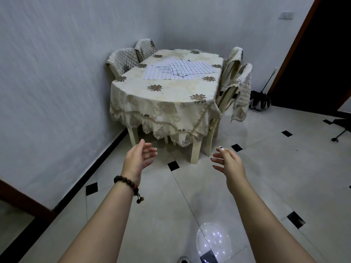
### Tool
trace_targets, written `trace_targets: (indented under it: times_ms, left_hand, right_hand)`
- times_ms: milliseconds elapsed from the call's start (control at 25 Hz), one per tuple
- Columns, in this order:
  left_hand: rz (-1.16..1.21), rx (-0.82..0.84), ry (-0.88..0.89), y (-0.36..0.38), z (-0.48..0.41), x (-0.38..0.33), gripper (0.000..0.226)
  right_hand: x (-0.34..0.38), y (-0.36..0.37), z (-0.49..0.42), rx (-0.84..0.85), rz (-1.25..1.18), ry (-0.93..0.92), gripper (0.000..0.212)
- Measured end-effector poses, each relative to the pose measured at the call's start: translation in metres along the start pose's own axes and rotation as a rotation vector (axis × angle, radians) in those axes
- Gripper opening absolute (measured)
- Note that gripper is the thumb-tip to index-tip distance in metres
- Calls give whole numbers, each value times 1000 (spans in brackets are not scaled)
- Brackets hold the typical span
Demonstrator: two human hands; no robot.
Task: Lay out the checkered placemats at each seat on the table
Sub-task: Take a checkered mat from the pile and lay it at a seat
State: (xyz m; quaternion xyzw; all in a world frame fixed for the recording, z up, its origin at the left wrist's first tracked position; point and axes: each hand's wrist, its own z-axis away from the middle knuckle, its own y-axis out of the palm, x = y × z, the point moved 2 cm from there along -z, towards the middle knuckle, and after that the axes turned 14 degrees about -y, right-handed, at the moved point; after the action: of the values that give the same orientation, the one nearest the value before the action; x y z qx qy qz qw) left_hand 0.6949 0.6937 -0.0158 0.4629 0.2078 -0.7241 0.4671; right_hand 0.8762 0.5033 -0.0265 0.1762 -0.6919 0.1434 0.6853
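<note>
Checkered placemats [178,72] heaped mid-table [163,95] (hands [138,156] empty, apart)

A home dining room: cloth-covered table [167,92], padded chairs [123,59], tiled floor [266,168], wallpapered walls [57,73].

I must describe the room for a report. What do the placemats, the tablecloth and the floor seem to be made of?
Placemats: likely thin woven cloth, matte; they lie rumpled and folded.
Tablecloth: fabric, probably with a lace edge; it drapes in folds, with a scalloped hem.
Floor: probably glazed tile; glossy, it reflects a lamp, and joints show.
</note>
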Motion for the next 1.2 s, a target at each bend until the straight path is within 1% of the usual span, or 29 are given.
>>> trace_targets:
  times_ms: [200,360,560,720,960,1080,1200]
  left_hand:
    - [40,-23,-1,42,-67,-50,34]
    - [58,-51,-11,48,-120,-79,35]
    - [76,-59,-2,44,-184,-106,34]
    - [89,-61,-6,28,-252,-137,33]
    - [78,-14,-18,6,-357,-206,35]
    - [71,13,-1,1,-406,-241,35]
    - [22,33,2,1,-442,-260,40]
  right_hand:
    - [8,21,-99,11,8,-2,23]
    - [6,53,-159,44,-13,22,16]
    - [-7,98,-220,62,-18,26,21]
    - [-19,155,-277,67,-43,36,16]
    - [-17,238,-362,22,-23,16,21]
    - [-16,270,-398,12,-23,13,28]
    - [-17,293,-424,-1,-32,26,29]
